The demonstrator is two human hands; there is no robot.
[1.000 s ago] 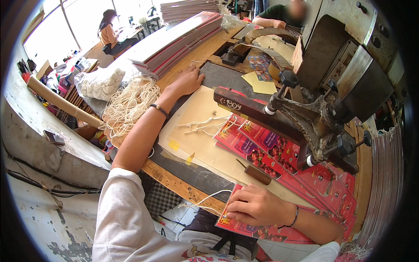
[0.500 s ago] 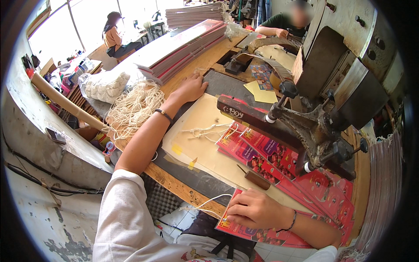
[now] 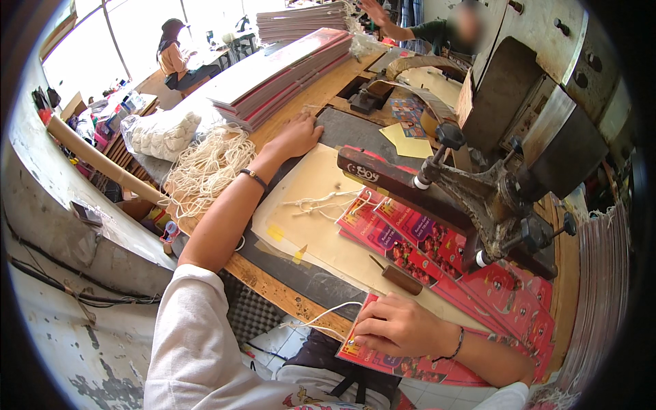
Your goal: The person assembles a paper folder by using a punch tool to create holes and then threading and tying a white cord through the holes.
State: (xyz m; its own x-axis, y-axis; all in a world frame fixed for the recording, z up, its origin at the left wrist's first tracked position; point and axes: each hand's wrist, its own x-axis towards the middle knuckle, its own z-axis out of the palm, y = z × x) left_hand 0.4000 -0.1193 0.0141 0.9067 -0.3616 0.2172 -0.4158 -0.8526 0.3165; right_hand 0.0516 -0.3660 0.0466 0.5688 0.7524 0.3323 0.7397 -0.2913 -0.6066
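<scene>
My left hand (image 3: 298, 134) lies palm down, fingers loosely stretched, on the dark mat (image 3: 345, 132) at the far side of the work board; nothing shows under it. Near the table's front edge, my right hand (image 3: 393, 326) is curled over the top end of a red printed sheet (image 3: 352, 350), its thumb side hidden. A white string (image 3: 318, 318) trails left from that sheet's end. Farther up, more red printed sheets (image 3: 437, 246) lie fanned out, with knotted white strings (image 3: 328, 201) at their ends. Between them and my right hand rests a wooden-handled awl (image 3: 402, 280).
An iron press frame (image 3: 471, 195) with screw knobs overhangs the fanned sheets. A heap of white cord (image 3: 213, 167) and a stack of large printed sheets (image 3: 283, 78) stand at the left. Another stack (image 3: 605, 273) is at the right. A co-worker (image 3: 437, 34) sits across the table.
Both of my hands stay in place. The co-worker across the table has raised a hand, and the seated person in the background has turned the head.
</scene>
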